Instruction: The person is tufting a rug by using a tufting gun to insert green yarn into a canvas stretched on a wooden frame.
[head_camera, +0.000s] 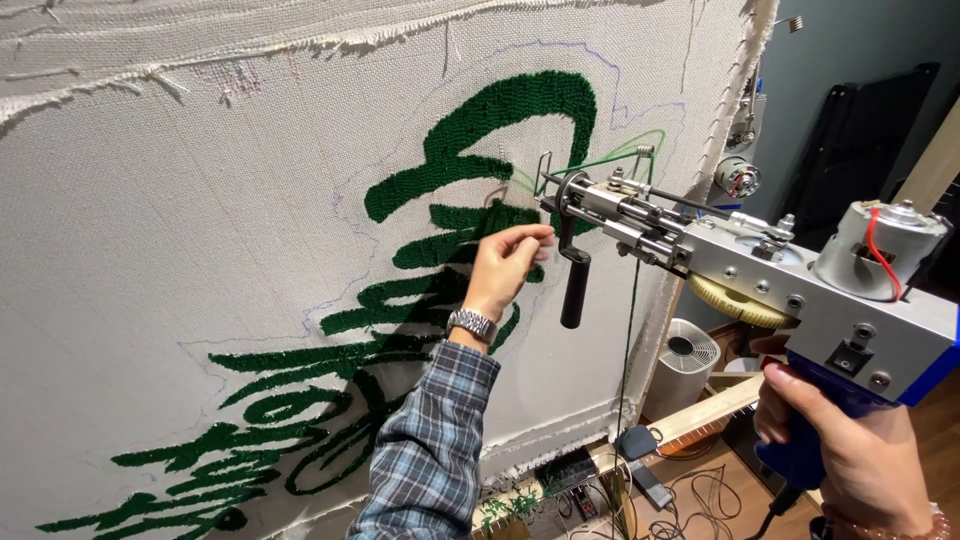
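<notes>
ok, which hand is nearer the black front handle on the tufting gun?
Left. The left hand is pinched just beside the black front handle, at the gun's nose by the cloth. The right hand grips the blue rear grip, at the gun's far end.

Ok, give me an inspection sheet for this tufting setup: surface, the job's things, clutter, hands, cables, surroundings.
Surface: pale backing cloth stretched upright, frayed at its top edge, with drawn outlines and dark green tufted patches.
Job's things: tufting gun held level, its needle end at the cloth; green yarn feeds into it.
Clutter: small gadgets and bits on the wooden ledge below the frame.
Hands: left hand pinches at the gun's tip, wristwatch and plaid sleeve below; right hand wraps the blue grip.
Cables: red wire on the motor; loose cords on the floor.
Surroundings: white cylindrical appliance, dark wall, black folded stand.
</notes>
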